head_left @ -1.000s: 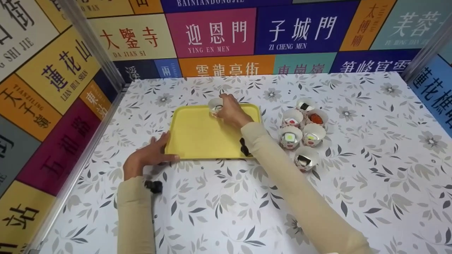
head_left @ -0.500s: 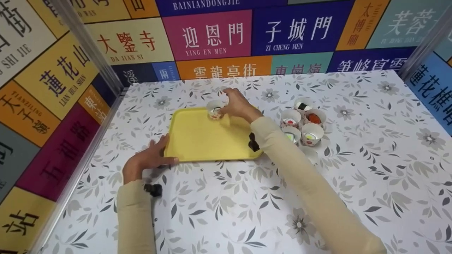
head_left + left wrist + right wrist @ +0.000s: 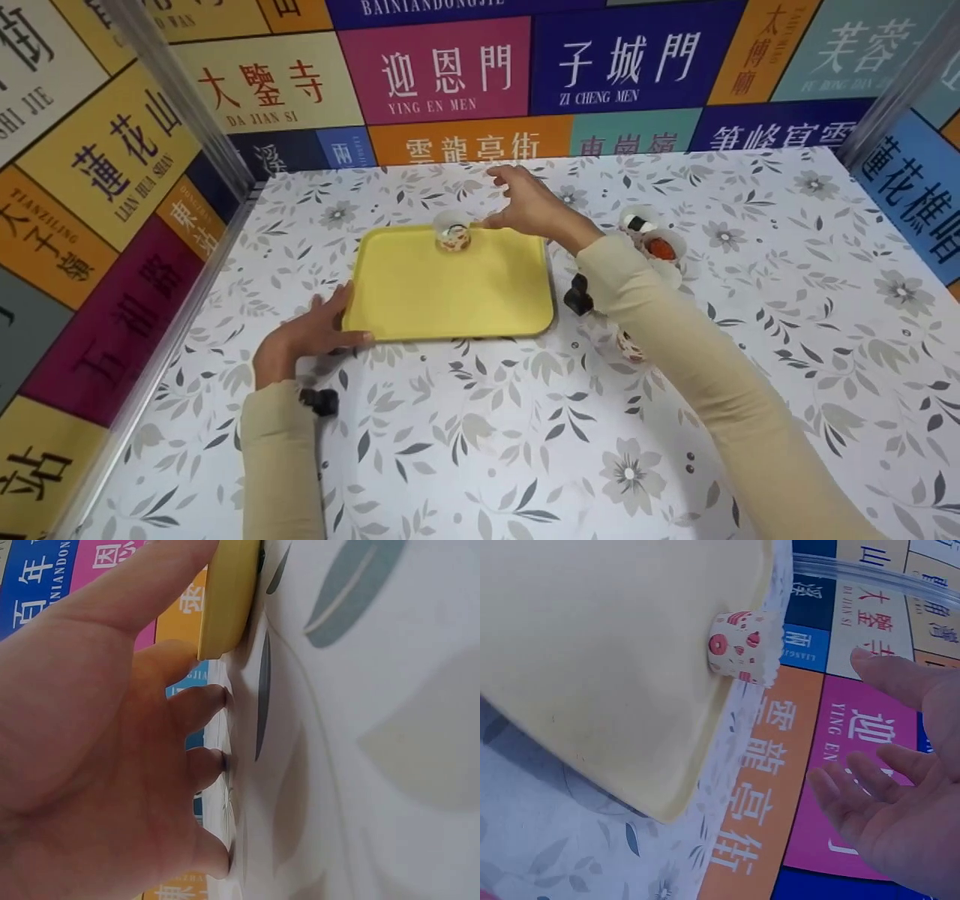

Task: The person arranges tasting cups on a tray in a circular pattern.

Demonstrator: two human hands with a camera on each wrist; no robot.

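A yellow tray (image 3: 450, 292) lies on the table, with one paper cup (image 3: 453, 232) standing by its far edge. The cup is white with red prints, and something white and dark shows inside it. My left hand (image 3: 311, 330) rests at the tray's near left corner, thumb along the front rim and fingers at the left side. In the left wrist view, several fingertips of that spread hand reach down to the tablecloth. My right hand (image 3: 536, 206) hovers just right of the cup, apart from it, with fingers parted and nothing between them.
Right of the tray stand several more paper cups, partly hidden behind my right sleeve (image 3: 697, 352). One holds an orange-red piece (image 3: 661, 249), another a black-and-white one (image 3: 637, 223). Printed wall panels (image 3: 435, 71) border the table's back and sides.
My right hand has let go of the cup and moved right, away from it. The cup now stands alone on the tray. My left hand has stayed at the tray's corner.
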